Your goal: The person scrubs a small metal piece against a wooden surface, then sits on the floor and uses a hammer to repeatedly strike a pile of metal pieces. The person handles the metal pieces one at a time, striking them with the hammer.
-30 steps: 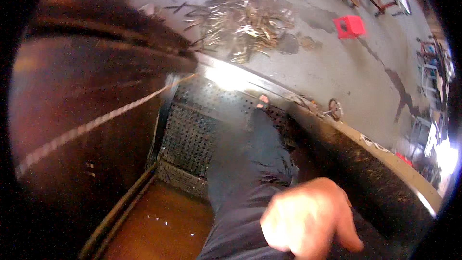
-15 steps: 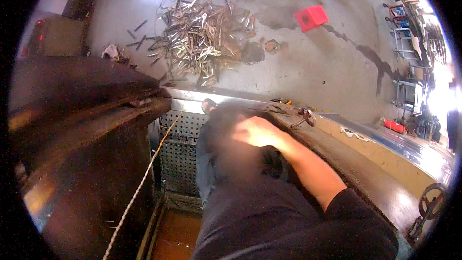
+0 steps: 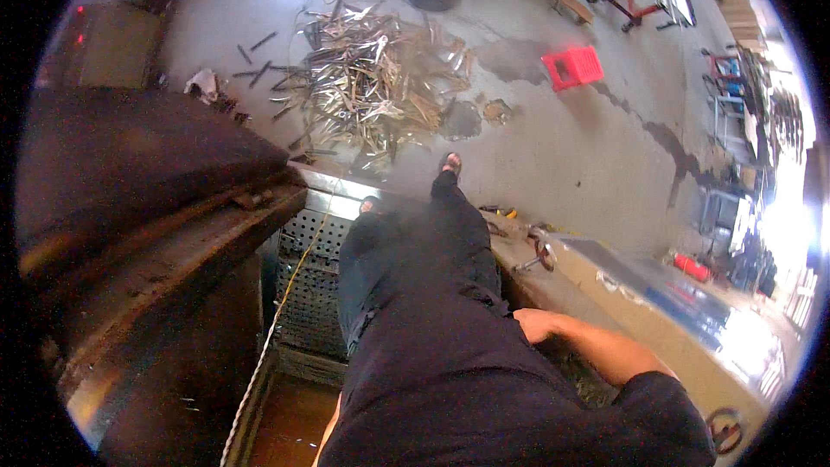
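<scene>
My right hand [image 3: 538, 326] is at my right hip, against the dark trousers [image 3: 424, 242]. Its fingers are tucked out of sight at the cloth, so their hold does not show. Of my left arm only a thin strip of skin appears at the lower edge, and that hand is out of the picture. Beside my legs a rope [image 3: 259, 367], whitish below and yellow above, runs up over a perforated metal panel [image 3: 303, 290]. One sandalled foot [image 3: 451, 164] is out over the floor past the metal ledge [image 3: 333, 199]; the other foot is at the ledge.
A heap of long metal pieces [image 3: 363, 86] lies on the grey floor ahead. Right of it sits a red plastic crate [image 3: 572, 67]. A dark rusty machine body [image 3: 164, 216] stands at left. Handwheels [image 3: 538, 251] and a red cylinder [image 3: 692, 266] are at right.
My right hand has moved from in front of my legs back to my right hip. One foot has come forward beyond the ledge, and the view has shifted.
</scene>
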The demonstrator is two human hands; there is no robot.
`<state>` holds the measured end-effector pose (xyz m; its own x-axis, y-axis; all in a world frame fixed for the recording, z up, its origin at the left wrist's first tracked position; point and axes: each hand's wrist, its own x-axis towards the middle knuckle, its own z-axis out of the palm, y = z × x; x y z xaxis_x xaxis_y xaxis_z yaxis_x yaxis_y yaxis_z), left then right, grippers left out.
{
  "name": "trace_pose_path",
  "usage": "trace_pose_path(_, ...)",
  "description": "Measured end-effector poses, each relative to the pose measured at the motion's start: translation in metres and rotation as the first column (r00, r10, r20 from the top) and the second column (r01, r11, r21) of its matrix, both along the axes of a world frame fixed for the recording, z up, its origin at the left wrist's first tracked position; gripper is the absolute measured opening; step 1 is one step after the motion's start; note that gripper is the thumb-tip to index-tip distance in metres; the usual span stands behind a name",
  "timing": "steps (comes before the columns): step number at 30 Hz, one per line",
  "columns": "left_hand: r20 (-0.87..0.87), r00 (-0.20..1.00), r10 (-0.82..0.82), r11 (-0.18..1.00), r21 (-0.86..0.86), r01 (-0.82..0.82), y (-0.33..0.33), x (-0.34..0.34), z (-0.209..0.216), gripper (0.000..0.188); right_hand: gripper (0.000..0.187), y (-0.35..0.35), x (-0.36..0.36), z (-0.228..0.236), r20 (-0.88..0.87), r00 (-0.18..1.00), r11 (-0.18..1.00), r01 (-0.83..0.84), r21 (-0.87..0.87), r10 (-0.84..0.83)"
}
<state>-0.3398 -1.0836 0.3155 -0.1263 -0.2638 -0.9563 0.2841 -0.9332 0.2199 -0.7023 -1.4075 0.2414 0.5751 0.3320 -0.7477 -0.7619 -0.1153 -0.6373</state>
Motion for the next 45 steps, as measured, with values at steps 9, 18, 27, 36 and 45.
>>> trace_pose_path(9, 0.005, 0.977, 0.211, 0.974, -0.082, -0.21, -0.148, -0.107, -0.196, 0.044, 0.06, -0.194, -0.084, -0.155, 0.069, 0.994, 0.992, 0.095, -0.079, -0.09)
trace_pose_path(18, -0.255, 0.946, 0.201, 0.942, -0.216, -0.258, -0.281, -0.161, -0.283, 0.07, 0.044, -0.301, -0.136, -0.164, -0.123, 0.89, 0.88, 0.398, -0.259, -0.439)
trace_pose_path(27, -0.203, 0.978, -0.048, 0.987, -0.161, 0.015, -0.358, -0.153, -0.252, 0.043, 0.044, -0.345, -0.173, -0.162, -0.094, 0.854, 0.852, 0.491, -0.179, -0.512)
trace_pose_path(36, -0.198, 0.951, 0.239, 0.97, -0.002, -0.244, -0.319, -0.203, -0.286, 0.03, 0.032, -0.42, -0.171, -0.195, -0.433, 0.862, 0.964, 0.227, -0.14, -0.265)
trace_pose_path(45, -0.27, 0.927, 0.259, 0.964, 0.131, -0.232, -0.465, -0.213, -0.286, 0.022, 0.025, -0.611, -0.123, -0.309, -0.015, 0.985, 0.969, -0.166, 0.183, 0.172)
